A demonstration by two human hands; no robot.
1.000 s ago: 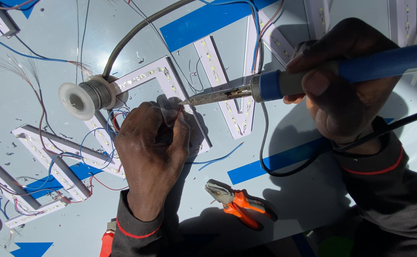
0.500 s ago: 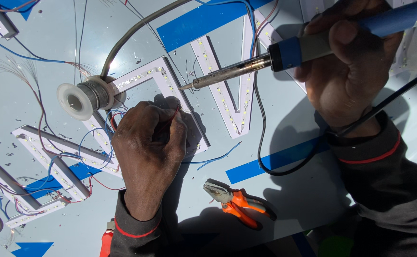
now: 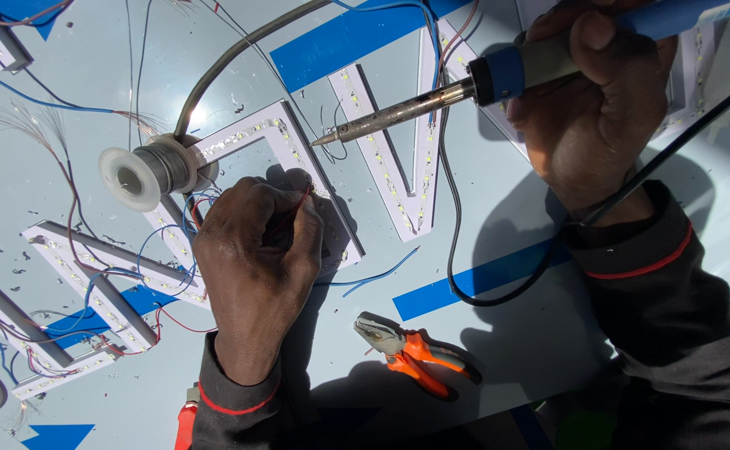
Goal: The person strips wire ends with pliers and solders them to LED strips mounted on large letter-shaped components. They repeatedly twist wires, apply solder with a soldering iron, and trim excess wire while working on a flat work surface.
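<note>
My right hand (image 3: 598, 108) grips a blue-handled soldering iron (image 3: 431, 104); its metal tip hangs just above a white sign letter lined with small lights (image 3: 273, 142). My left hand (image 3: 256, 267) rests on that letter and pinches a thin red wire (image 3: 302, 200) between thumb and fingers. The iron's tip is a short way up and right of my left fingers, not touching them. A spool of solder wire (image 3: 144, 171) stands on the letter, left of my left hand.
Orange-handled pliers (image 3: 411, 354) lie near the front. Another V-shaped light letter (image 3: 398, 167) sits under the iron. More letters with red and blue wires (image 3: 73, 283) lie at the left. The iron's black cord (image 3: 481, 292) loops across blue tape strips (image 3: 481, 279).
My right hand has lifted the soldering iron up and to the right, away from my left fingers. My left hand has stayed on the letter.
</note>
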